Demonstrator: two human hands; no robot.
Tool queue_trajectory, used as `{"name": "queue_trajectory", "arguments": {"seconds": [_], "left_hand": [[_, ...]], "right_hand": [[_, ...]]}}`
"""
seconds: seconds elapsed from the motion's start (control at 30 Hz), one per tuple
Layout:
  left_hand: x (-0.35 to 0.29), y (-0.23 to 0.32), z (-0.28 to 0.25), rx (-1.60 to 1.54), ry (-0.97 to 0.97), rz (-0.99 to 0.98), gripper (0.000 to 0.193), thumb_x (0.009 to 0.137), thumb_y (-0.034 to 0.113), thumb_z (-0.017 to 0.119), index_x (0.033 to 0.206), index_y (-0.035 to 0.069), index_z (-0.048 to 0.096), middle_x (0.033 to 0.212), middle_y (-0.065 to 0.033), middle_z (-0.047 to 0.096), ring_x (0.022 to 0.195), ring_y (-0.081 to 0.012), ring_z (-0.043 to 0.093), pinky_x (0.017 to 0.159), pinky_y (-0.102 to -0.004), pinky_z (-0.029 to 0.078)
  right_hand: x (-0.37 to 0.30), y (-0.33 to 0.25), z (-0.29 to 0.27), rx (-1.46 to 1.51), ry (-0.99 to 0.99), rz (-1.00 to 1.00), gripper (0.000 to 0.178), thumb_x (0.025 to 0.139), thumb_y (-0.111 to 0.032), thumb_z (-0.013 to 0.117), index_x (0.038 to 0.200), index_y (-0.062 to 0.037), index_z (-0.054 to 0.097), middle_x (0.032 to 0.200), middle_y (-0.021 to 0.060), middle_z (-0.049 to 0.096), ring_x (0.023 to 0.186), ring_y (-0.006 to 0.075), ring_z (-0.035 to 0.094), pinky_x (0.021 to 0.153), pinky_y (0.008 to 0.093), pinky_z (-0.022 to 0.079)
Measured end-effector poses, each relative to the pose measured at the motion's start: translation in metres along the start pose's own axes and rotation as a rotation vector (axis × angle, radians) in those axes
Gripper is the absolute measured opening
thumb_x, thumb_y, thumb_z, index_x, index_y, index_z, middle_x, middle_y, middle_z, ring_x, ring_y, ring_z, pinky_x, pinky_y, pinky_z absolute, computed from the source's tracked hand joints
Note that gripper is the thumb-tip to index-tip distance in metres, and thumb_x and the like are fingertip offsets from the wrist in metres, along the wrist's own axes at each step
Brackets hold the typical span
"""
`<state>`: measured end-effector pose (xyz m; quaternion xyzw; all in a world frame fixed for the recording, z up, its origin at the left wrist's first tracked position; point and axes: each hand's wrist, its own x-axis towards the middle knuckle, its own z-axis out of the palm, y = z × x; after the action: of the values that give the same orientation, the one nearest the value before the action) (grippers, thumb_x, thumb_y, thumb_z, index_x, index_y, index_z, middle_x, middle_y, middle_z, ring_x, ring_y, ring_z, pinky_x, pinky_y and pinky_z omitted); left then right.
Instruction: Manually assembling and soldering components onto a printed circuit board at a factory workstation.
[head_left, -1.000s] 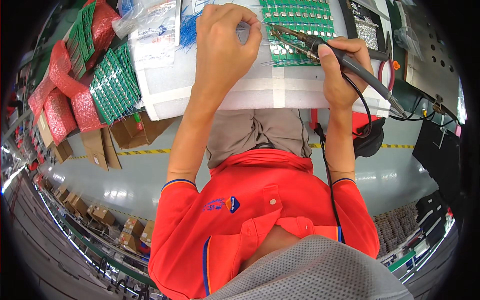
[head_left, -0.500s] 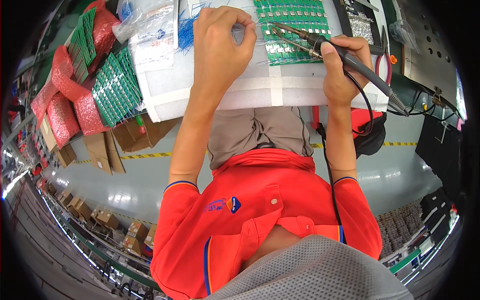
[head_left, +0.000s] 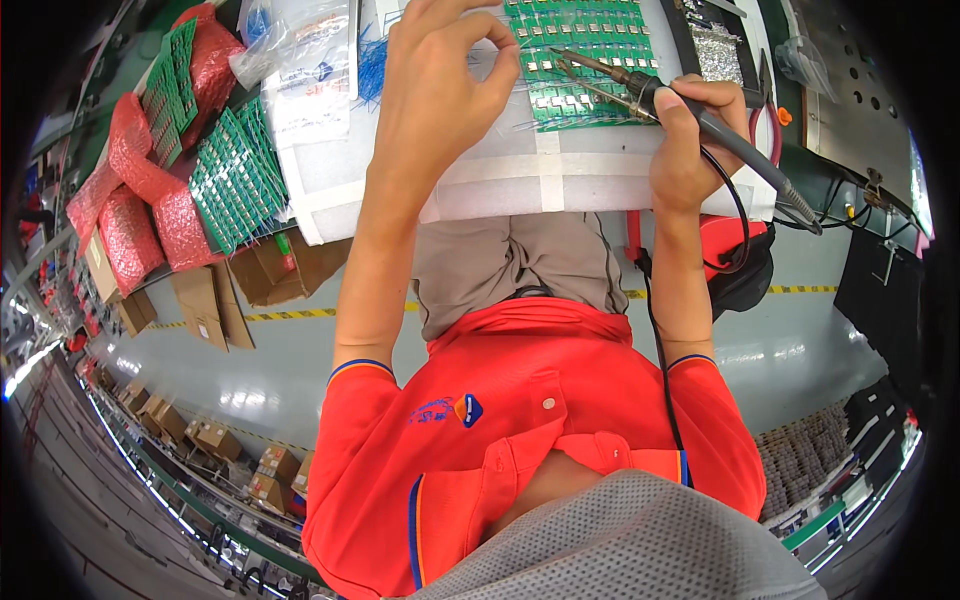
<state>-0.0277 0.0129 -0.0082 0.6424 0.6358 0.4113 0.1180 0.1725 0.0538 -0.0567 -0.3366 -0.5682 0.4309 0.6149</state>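
My right hand [head_left: 695, 140] grips a soldering iron [head_left: 715, 125] with a grey handle. Two thin metal prongs reach left from it, over a panel of small green circuit boards [head_left: 590, 107]. Fine wires stick out from the panel's left side and lower edge. Left of the panel, my left hand [head_left: 440, 95] is held with thumb and index finger curled together in a ring. Whatever lies between those fingertips is too small to make out. Partly behind that hand is a bundle of thin blue wires [head_left: 371, 72]. White padding [head_left: 470, 190] lies under the panel.
At the left are more green board panels [head_left: 238, 175] beside red bubble wrap [head_left: 130, 235]. A clear plastic bag [head_left: 312, 100] lies on the padding. Right of the panel sits a dark tray with silvery scraps [head_left: 718, 55]. The iron's black cable [head_left: 742, 215] loops below my right hand.
My left hand has shifted slightly left, its upper fingers now reaching the top edge of the picture. The iron's prongs have moved slightly right and down over the panel.
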Motion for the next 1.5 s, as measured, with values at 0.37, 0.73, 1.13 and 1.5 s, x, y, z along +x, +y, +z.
{"name": "queue_trajectory", "arguments": {"seconds": [0.37, 0.73, 1.13, 1.5], "left_hand": [[0.003, -0.007, 0.004, 0.006, -0.078, -0.022, 0.008, 0.076, 0.003, 0.068, 0.079, -0.001, 0.061, 0.123, -0.0206, 0.065, 0.113, -0.0392, 0.056, 0.100, -0.0438, 0.042], [0.002, -0.006, 0.005, 0.025, -0.079, -0.038, 0.007, 0.077, 0.002, 0.068, 0.078, 0.000, 0.061, 0.124, -0.0194, 0.065, 0.114, -0.0385, 0.055, 0.101, -0.0433, 0.041], [0.003, -0.005, 0.004, 0.029, -0.091, -0.040, 0.006, 0.077, 0.002, 0.068, 0.079, 0.000, 0.062, 0.123, -0.0192, 0.065, 0.114, -0.0376, 0.055, 0.100, -0.0423, 0.042], [0.014, -0.010, -0.001, 0.020, -0.095, -0.045, 0.008, 0.078, 0.003, 0.068, 0.083, 0.000, 0.062, 0.103, -0.0148, 0.069, 0.097, -0.0355, 0.060, 0.088, -0.0426, 0.045]], "right_hand": [[-0.002, 0.010, -0.006, -0.057, -0.034, 0.077, 0.014, 0.083, 0.008, 0.066, 0.092, 0.0003, 0.057, 0.082, 0.0029, 0.062, 0.066, 0.0034, 0.050, 0.059, 0.0179, 0.039], [-0.001, 0.013, -0.006, -0.049, -0.105, 0.040, 0.015, 0.084, 0.007, 0.067, 0.093, 0.0001, 0.057, 0.085, 0.0057, 0.062, 0.068, 0.0050, 0.050, 0.061, 0.0185, 0.041], [0.001, 0.010, -0.006, -0.068, 0.054, 0.001, 0.016, 0.082, 0.003, 0.070, 0.094, -0.0004, 0.060, 0.087, 0.0042, 0.062, 0.068, 0.0059, 0.053, 0.063, 0.0192, 0.043], [0.000, 0.012, -0.010, -0.129, 0.033, 0.029, 0.017, 0.087, -0.005, 0.070, 0.101, 0.0029, 0.064, 0.083, 0.0038, 0.064, 0.070, 0.0074, 0.060, 0.064, 0.0197, 0.047]]}}
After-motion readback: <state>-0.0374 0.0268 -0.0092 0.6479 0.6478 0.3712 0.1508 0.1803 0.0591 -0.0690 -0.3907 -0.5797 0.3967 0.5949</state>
